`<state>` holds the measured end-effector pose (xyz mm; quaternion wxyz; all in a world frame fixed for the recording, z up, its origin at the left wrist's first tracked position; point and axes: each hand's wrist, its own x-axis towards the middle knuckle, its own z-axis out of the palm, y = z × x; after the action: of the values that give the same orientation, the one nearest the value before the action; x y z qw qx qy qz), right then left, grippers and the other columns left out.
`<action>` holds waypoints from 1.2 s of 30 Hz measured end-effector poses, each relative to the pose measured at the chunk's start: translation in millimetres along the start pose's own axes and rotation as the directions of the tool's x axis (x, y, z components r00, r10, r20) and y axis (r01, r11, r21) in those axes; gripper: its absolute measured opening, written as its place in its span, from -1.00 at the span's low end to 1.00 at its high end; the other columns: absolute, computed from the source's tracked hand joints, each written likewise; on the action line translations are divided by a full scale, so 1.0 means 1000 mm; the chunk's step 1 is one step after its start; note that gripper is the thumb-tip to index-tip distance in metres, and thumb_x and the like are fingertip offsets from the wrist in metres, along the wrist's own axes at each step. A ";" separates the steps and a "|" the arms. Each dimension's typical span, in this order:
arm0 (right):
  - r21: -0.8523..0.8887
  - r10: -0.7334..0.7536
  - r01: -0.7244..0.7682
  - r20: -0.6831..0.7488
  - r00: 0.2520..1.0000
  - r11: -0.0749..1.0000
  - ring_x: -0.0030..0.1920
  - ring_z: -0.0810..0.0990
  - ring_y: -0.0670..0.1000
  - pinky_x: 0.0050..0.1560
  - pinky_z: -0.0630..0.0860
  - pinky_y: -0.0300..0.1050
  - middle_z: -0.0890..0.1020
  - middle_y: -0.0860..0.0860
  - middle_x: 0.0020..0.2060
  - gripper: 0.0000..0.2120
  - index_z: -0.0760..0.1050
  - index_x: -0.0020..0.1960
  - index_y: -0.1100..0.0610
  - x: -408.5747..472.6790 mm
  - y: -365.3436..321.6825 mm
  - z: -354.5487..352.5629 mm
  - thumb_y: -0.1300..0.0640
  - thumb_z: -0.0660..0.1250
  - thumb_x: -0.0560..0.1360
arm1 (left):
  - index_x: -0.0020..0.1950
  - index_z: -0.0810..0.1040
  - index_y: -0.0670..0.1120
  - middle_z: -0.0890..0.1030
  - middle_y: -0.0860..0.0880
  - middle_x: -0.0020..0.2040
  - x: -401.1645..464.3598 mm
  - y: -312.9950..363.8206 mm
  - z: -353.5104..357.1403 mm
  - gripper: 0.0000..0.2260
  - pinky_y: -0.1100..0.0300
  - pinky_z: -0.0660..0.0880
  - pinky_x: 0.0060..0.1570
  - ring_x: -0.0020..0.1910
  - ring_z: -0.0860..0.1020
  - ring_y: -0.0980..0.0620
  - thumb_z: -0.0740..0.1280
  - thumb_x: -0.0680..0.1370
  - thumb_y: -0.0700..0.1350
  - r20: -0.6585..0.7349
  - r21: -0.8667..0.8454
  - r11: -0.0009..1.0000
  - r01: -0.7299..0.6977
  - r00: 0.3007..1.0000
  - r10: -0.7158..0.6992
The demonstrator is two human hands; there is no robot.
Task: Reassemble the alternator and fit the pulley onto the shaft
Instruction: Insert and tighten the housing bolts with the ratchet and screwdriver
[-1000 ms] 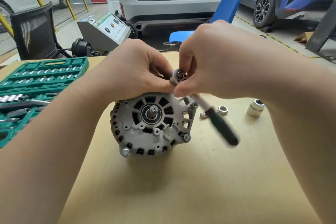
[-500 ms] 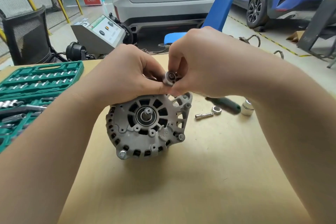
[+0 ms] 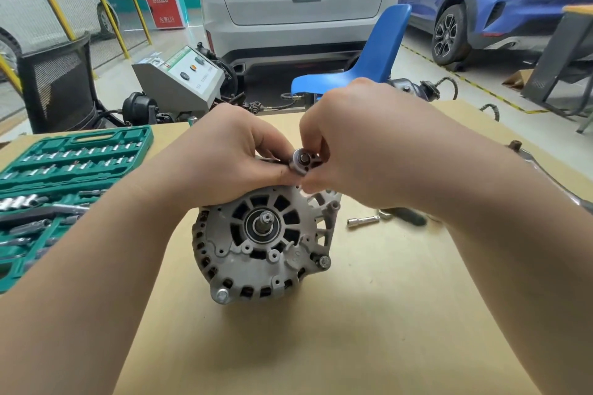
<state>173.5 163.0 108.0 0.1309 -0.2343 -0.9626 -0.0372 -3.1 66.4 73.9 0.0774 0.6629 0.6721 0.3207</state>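
While the alternator (image 3: pixel 261 242) stands on the table (image 3: pixel 369 314) with its bare shaft (image 3: pixel 266 219) facing you, your left hand (image 3: pixel 224 154) and right hand (image 3: pixel 359 151) both pinch a ratchet head (image 3: pixel 301 161) just above its top edge. An extension (image 3: pixel 362 221) lies to its right, a socket case (image 3: pixel 64 170) far left.

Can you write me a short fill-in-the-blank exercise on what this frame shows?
1. Both hands, left hand and right hand, hold the ratchet head above the ____.
2. The alternator shaft is bare: no ____ is fitted yet.
3. The green socket case lies on the person's ____ side.
4. The extension bar lies on the table to the alternator's ____.

Missing words: alternator; pulley; left; right
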 end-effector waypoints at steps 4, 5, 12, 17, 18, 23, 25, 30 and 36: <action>0.003 -0.052 0.052 -0.020 0.998 0.999 0.04 0.58 0.13 -0.12 0.59 0.04 0.60 -0.09 -0.05 -0.74 0.63 0.10 -0.23 0.004 0.004 -0.001 0.09 0.51 0.51 | -0.06 0.83 0.10 0.72 0.18 -0.29 0.001 0.000 -0.001 -0.92 0.36 0.51 -0.29 -0.31 0.64 0.20 0.63 0.47 -0.03 0.002 0.013 0.999 0.048 0.999 -0.048; 0.031 -0.051 0.052 -0.020 0.998 0.998 0.07 0.56 0.10 -0.07 0.61 0.07 0.62 -0.10 -0.02 -0.74 0.63 0.11 -0.23 0.005 0.004 -0.001 0.08 0.51 0.51 | -0.05 0.83 0.11 0.72 0.19 -0.30 0.001 0.000 -0.001 -0.92 0.40 0.48 -0.30 -0.33 0.63 0.22 0.63 0.47 -0.03 0.003 0.009 0.999 0.050 0.999 -0.050; 0.125 0.040 -0.041 0.012 0.999 0.991 -0.25 0.60 0.02 -0.24 0.61 -0.02 0.64 -0.05 -0.34 -0.52 0.67 -0.17 0.02 0.006 0.003 0.002 -0.40 0.57 0.30 | -0.14 0.81 0.09 0.74 0.12 -0.29 0.001 0.001 -0.001 -0.94 0.35 0.56 -0.29 -0.34 0.66 0.22 0.64 0.43 -0.03 -0.009 -0.025 0.994 0.105 0.994 -0.106; 0.094 0.013 -0.013 0.000 1.000 0.995 -0.16 0.57 0.04 -0.23 0.51 -0.05 0.61 -0.05 -0.25 -0.59 0.63 -0.12 -0.01 0.004 0.002 0.003 -0.33 0.58 0.36 | -0.15 0.81 0.05 0.67 0.14 -0.40 0.001 0.002 0.001 -0.94 0.45 0.41 -0.38 -0.47 0.53 0.25 0.64 0.44 -0.02 -0.020 -0.038 0.994 0.100 0.995 -0.101; 0.087 -0.009 0.009 -0.008 1.000 0.996 -0.13 0.57 0.04 -0.20 0.51 -0.04 0.60 -0.07 -0.22 -0.66 0.62 -0.09 -0.04 0.003 0.003 0.002 -0.27 0.58 0.39 | -0.14 0.82 0.05 0.66 0.15 -0.41 0.000 0.003 0.001 -0.91 0.46 0.39 -0.38 -0.47 0.52 0.25 0.65 0.43 0.01 -0.019 -0.047 0.994 0.094 0.995 -0.095; 0.065 -0.103 0.105 -0.029 0.994 0.992 0.07 0.58 0.12 -0.02 0.62 0.09 0.63 -0.08 -0.02 -0.86 0.62 0.06 -0.17 0.004 0.007 0.000 -0.02 0.51 0.52 | -0.11 0.82 0.08 0.66 0.16 -0.41 0.000 0.004 -0.001 -0.93 0.48 0.38 -0.38 -0.47 0.52 0.28 0.66 0.46 -0.02 0.004 -0.055 0.994 0.094 0.996 -0.094; 0.066 -0.075 0.077 -0.035 0.997 0.995 0.04 0.58 0.10 -0.05 0.61 0.06 0.63 -0.08 -0.05 -0.87 0.63 0.01 -0.16 0.004 0.007 0.000 -0.07 0.53 0.50 | -0.13 0.82 0.10 0.69 0.16 -0.37 0.000 0.004 -0.001 -0.92 0.47 0.42 -0.36 -0.44 0.56 0.28 0.66 0.44 0.03 0.003 -0.044 0.994 0.097 0.995 -0.097; 0.081 0.000 0.004 -0.051 0.999 0.997 -0.17 0.50 -0.05 -0.27 0.45 -0.07 0.59 -0.07 -0.26 -0.58 0.62 -0.16 -0.01 0.003 0.003 0.005 -0.37 0.52 0.36 | -0.17 0.79 0.10 0.73 0.15 -0.30 0.002 0.002 0.000 -0.91 0.49 0.47 -0.33 -0.38 0.64 0.30 0.66 0.43 -0.07 -0.015 -0.035 0.992 0.124 0.992 -0.125; 0.051 -0.069 0.072 -0.052 0.996 0.996 -0.04 0.58 0.10 -0.16 0.54 -0.01 0.62 -0.10 -0.14 -0.76 0.60 -0.05 -0.09 0.003 0.005 0.003 -0.17 0.57 0.44 | -0.16 0.80 0.10 0.69 0.13 -0.36 0.000 0.003 -0.001 -0.91 0.42 0.46 -0.33 -0.41 0.59 0.24 0.67 0.43 0.03 -0.002 -0.029 0.991 0.132 0.991 -0.132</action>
<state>172.8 168.5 105.9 0.1597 -0.1955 -0.9674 -0.0221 -0.9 66.0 76.9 0.1068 0.6153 0.7098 0.3259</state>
